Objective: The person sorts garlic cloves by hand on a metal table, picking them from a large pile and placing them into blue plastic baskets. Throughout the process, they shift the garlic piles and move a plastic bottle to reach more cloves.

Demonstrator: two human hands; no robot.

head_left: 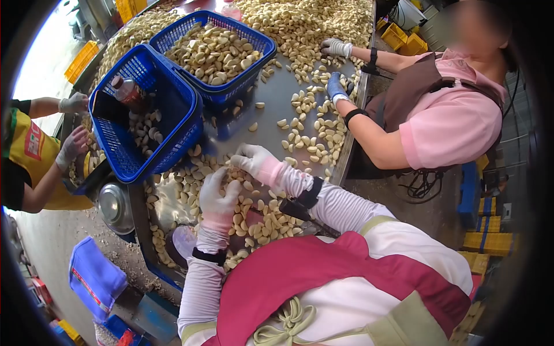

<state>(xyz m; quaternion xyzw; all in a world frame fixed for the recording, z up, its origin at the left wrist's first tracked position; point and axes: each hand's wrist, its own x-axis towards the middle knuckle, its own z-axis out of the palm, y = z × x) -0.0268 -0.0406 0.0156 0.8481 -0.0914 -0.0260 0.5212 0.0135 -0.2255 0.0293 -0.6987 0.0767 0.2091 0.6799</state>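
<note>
Pale garlic cloves (pixel 259 228) lie loose over the metal table in front of me. My left hand (pixel 219 196), in a white glove with a pink cuff, is low over them, thumb and fingers apart. Just beyond and to the right, my right hand (pixel 259 163) wears the same kind of glove. Its fingers curl down to the cloves, and what lies under the fingertips is hidden. A blue basket (pixel 193 124) stands tilted beyond my left hand, holding a bottle with a red label (pixel 128 92) and some cloves.
A second blue basket (pixel 271 49), full of cloves, adjoins the first. At right, a co-worker in pink (pixel 456 127) has both gloved hands among cloves. Another person's gloved hands (pixel 73 147) are at left. A round metal lid (pixel 114 207) sits by the table's left edge.
</note>
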